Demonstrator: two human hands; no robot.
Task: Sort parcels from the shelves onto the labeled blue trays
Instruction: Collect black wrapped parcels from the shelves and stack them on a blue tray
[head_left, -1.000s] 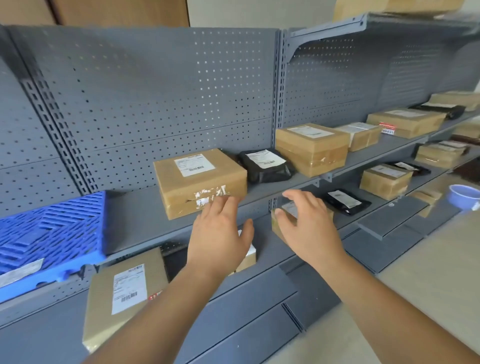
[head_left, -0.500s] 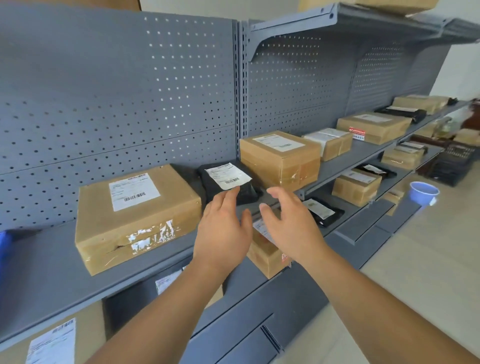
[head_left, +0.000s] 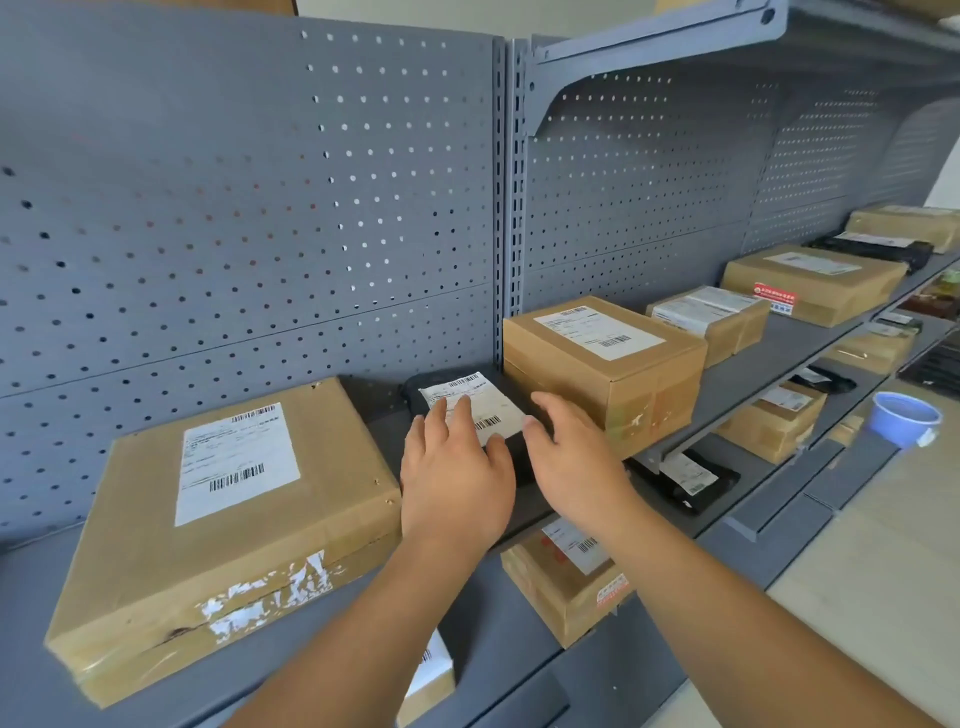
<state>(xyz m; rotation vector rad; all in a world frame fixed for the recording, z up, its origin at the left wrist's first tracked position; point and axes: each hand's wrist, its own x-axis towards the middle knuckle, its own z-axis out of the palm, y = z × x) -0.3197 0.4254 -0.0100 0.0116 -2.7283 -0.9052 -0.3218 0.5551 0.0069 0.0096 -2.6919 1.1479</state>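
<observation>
Flat brown box (head_left: 223, 519): far left on shelf (head_left: 753, 374), untouched.
Black mailer (head_left: 483, 395): lies flat between flat brown box and taller carton, label up, near back panel.
Left hand (head_left: 457, 483): fingers straight over label, contact unclear, no grasp.
Right hand (head_left: 576, 462): released, fingers extended at mailer's right edge, just beside taller carton (head_left: 602, 364).
Judgement: reach stage. Advise sliding mailer forward, thumbs under front edge, label kept readable; avoid nudging carton.
Blue trays not in view.
</observation>
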